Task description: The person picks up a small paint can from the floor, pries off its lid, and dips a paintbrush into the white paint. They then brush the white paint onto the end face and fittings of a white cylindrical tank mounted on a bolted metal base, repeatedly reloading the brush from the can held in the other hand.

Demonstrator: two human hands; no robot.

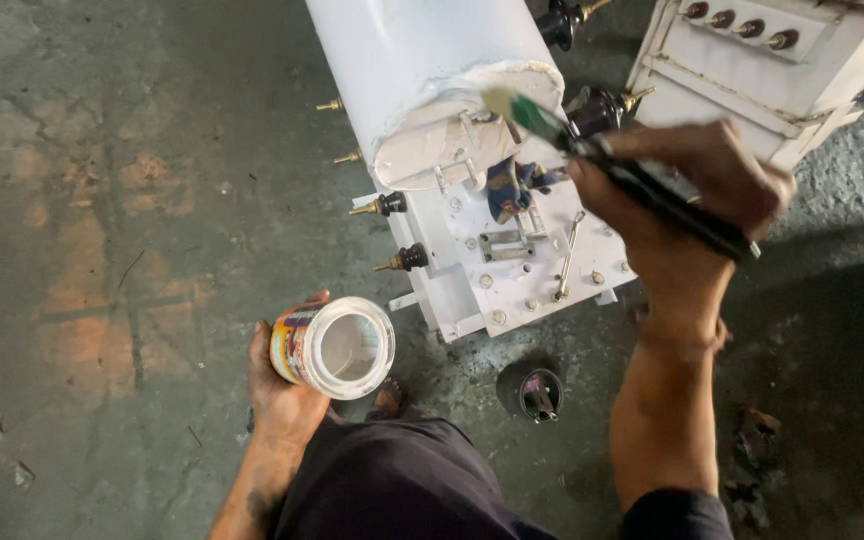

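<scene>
Below the white tank (452, 90), the left hand (282, 395) is wrapped around an open paint can (334, 347), tilted toward the camera. Right hand (687, 200) is clenched on a brush (612, 165), its bristles touching the tank's end cap. A dark cup (532, 390) sits on the floor (102, 250) beneath the tank.

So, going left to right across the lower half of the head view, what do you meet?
Left hand → white paint can it holds → small black container on the floor → right forearm.

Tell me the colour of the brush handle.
Black, with a green band near the bristles; head view shows the brush in the right hand.
</scene>
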